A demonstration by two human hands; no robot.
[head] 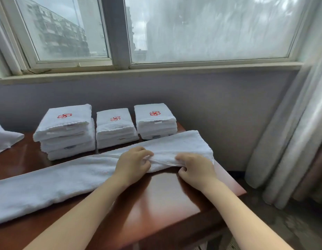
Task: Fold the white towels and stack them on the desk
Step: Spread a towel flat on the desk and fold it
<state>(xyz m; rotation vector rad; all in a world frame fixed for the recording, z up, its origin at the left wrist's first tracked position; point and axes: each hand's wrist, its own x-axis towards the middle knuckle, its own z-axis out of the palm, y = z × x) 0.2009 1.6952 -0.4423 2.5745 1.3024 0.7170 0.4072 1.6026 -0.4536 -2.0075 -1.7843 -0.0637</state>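
White terry, long towel (70,179) lying in a narrow band across the reddish wooden desk (165,199). Left hand (133,163) and right hand (194,166) both pinch its near edge, close to the right end. I'd lift that end evenly and keep the edges lined up while folding it over. Three stacks of folded towels (115,129) sit just behind, loose towel (3,139) far left.

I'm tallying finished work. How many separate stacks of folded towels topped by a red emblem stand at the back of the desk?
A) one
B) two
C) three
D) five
C: a left stack, a middle stack and a right stack stand side by side behind the long towel.
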